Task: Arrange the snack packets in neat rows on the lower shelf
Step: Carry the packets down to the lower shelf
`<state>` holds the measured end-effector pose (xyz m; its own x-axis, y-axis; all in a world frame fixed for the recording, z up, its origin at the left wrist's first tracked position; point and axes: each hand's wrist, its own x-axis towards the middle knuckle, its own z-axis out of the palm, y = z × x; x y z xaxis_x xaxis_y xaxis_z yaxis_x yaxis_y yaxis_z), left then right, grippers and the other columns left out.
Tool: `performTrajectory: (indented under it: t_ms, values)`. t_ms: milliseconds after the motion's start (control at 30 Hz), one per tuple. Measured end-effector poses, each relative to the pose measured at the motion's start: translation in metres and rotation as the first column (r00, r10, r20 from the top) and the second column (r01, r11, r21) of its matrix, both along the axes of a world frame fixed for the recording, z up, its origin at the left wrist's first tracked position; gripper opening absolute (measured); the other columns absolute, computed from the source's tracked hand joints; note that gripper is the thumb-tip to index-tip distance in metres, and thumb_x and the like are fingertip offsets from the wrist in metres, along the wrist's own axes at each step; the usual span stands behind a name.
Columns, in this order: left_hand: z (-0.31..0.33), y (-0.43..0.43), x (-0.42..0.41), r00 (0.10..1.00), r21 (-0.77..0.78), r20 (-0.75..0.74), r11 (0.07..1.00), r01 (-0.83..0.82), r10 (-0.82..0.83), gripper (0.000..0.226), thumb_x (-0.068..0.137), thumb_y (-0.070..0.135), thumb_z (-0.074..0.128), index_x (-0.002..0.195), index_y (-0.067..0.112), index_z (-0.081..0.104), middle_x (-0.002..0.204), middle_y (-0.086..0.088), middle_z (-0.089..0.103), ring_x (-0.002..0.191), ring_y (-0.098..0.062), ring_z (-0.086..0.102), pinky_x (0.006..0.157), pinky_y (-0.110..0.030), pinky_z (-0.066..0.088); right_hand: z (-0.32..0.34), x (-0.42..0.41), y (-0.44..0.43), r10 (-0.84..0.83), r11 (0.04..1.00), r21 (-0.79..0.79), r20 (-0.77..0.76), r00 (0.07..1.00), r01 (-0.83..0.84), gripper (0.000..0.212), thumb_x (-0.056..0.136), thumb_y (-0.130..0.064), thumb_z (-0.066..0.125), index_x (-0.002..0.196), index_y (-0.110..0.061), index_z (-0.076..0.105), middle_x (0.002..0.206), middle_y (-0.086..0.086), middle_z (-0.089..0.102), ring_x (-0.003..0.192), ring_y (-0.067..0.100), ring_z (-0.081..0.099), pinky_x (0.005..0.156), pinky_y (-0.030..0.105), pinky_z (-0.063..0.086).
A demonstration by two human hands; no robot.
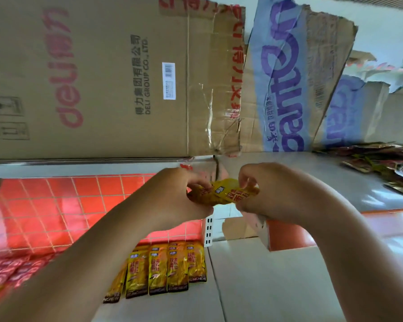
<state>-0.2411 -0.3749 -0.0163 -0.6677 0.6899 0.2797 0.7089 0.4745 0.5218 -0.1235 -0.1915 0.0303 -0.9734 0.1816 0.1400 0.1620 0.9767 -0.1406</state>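
Fingers: left hand [179, 198] and right hand [275, 194] pinch one yellow packet [221, 194] above the row [168, 268].
Risk: packet may drop, knocking row crooked.
Cause: end-only hold.

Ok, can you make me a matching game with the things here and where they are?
Things:
1. single yellow packet
2. yellow packets row
3. deli box
4. dark packets

Places:
A. lined up on the lower shelf
B. pinched between left hand and right hand
C. heaped on the upper shelf, right
D. standing on the upper shelf, left

Pairs: 1-B, 2-A, 3-D, 4-C.
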Motion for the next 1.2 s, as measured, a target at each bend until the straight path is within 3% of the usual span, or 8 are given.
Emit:
performTrajectory:
  t_ms: [67,200,367,567,700,800,1067,1200]
  values:
    - [-0.009,-0.014,0.0,1.0,0.036,-0.007,0.999,-0.023,0.023,0.03,0.076,0.035,0.083,0.103,0.043,0.073,0.091,0.023,0.069,0.081,0.006,0.06,0.067,-0.019,0.043,-0.004,-0.006,-0.014,0.046,0.998,0.033,-0.017,0.999,-0.046,0.023,0.085,-0.042,0.073,0.101,-0.031,0.06,0.093,-0.009,0.063,0.074,0.009,0.056,0.059,0.02,0.043]
    - [-0.029,-0.044,0.007,0.988,0.108,0.023,0.982,-0.152,0.151,0.029,0.078,0.03,0.083,0.102,0.043,0.072,0.087,0.034,0.064,0.072,0.003,0.062,0.06,-0.013,0.043,-0.015,-0.019,-0.039,0.132,0.99,0.063,-0.079,0.988,-0.128,0.021,0.083,-0.039,0.072,0.094,-0.026,0.06,0.086,-0.005,0.063,0.073,0.012,0.058,0.068,0.034,0.054]
    - [-0.056,-0.084,0.019,0.941,0.146,0.052,0.93,-0.339,0.335,0.032,0.08,0.031,0.082,0.104,0.047,0.068,0.091,0.022,0.069,0.081,0.004,0.064,0.065,-0.018,0.051,-0.036,-0.028,-0.064,0.219,0.975,-0.004,-0.099,0.971,-0.221,0.024,0.083,-0.04,0.071,0.091,-0.024,0.055,0.088,-0.003,0.059,0.079,0.016,0.055,0.062,0.027,0.043]
    - [-0.109,-0.113,0.019,0.877,0.196,0.077,0.855,-0.48,0.475,0.036,0.077,0.035,0.082,0.108,0.046,0.068,0.09,0.019,0.066,0.078,0.004,0.061,0.064,-0.018,0.045,-0.086,-0.044,-0.096,0.279,0.951,-0.106,-0.104,0.955,-0.289,0.028,0.085,-0.042,0.069,0.097,-0.026,0.05,0.092,-0.004,0.054,0.08,0.017,0.052,0.058,0.03,0.038]
    - [-0.164,-0.121,0.003,0.846,0.232,0.043,0.819,-0.525,0.531,0.04,0.075,0.039,0.081,0.113,0.041,0.069,0.093,0.02,0.061,0.086,0.001,0.058,0.072,-0.01,0.041,-0.143,-0.068,-0.105,0.161,0.943,-0.277,-0.102,0.982,-0.183,0.03,0.082,-0.045,0.072,0.094,-0.03,0.049,0.091,-0.006,0.054,0.081,0.014,0.052,0.058,0.023,0.035]
    - [-0.215,-0.127,-0.012,0.814,0.149,0.032,0.803,-0.577,0.579,0.052,0.074,0.057,0.068,0.121,0.037,0.064,0.102,0.013,0.061,0.092,-0.011,0.059,0.079,-0.029,0.05,-0.203,-0.084,-0.113,0.017,0.908,-0.416,-0.078,0.997,-0.048,0.03,0.078,-0.048,0.074,0.097,-0.03,0.058,0.095,-0.009,0.063,0.086,0.014,0.061,0.07,0.032,0.05]
    - [-0.321,-0.138,-0.039,0.873,0.021,-0.03,0.873,-0.487,0.487,0.053,0.072,0.052,0.07,0.12,0.031,0.061,0.105,0.003,0.059,0.088,-0.022,0.06,0.069,-0.038,0.055,-0.325,-0.104,-0.11,-0.3,0.862,-0.439,-0.037,0.953,0.254,0.04,0.076,-0.048,0.078,0.104,-0.022,0.065,0.095,0.0,0.064,0.085,0.025,0.062,0.07,0.034,0.05]
    - [-0.343,-0.135,-0.049,0.897,0.023,-0.093,0.902,-0.432,0.432,0.052,0.077,0.052,0.071,0.123,0.029,0.061,0.11,-0.001,0.059,0.095,-0.024,0.059,0.077,-0.039,0.053,-0.355,-0.107,-0.083,-0.468,0.8,-0.436,-0.024,0.883,0.412,0.034,0.078,-0.049,0.075,0.099,-0.025,0.062,0.094,0.0,0.059,0.083,0.027,0.059,0.073,0.041,0.054]
